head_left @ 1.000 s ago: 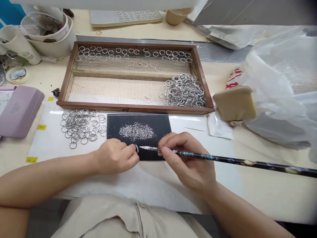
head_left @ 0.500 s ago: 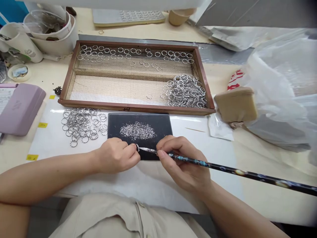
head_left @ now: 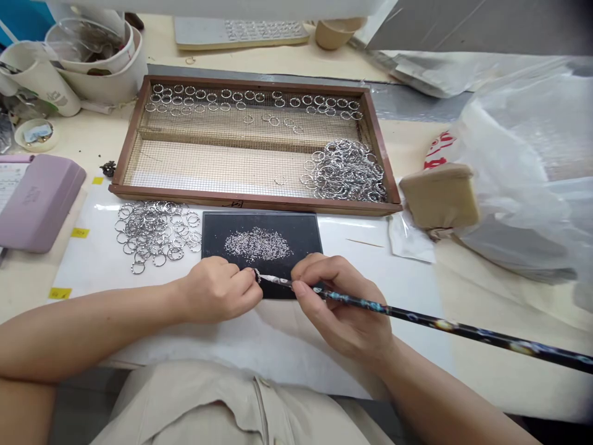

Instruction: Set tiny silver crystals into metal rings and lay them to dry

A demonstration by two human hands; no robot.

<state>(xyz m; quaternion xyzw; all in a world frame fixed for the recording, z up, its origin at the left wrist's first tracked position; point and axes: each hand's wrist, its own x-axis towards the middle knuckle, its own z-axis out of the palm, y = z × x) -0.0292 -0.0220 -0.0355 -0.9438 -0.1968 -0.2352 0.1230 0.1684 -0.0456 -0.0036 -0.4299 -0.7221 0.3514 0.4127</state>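
Ring in your left hand (head_left: 225, 290): a small silvery ring (head_left: 257, 277) shows at the fingertips, over the near part of the black pad (head_left: 214, 232). Those fingers are curled tight around it, mostly hiding it, probably to hold it steady. Opposite, your right hand (head_left: 345, 303) grips a dark patterned pen-like tool (head_left: 417, 317) close to its front, pencil-fashion, seemingly for fine control. Its pale tip (head_left: 273, 280) comes right up to the ring; whether they touch, you can't tell. Just beyond, tiny glittering stones (head_left: 257, 245) lie spread on the pad, likely easier to spot against black. Leftward, you have a heap of rings (head_left: 155, 232) on the white sheet (head_left: 278, 346), handily near; behind sits the wooden-framed mesh tray (head_left: 278, 202), apparently walled to keep its contents together.
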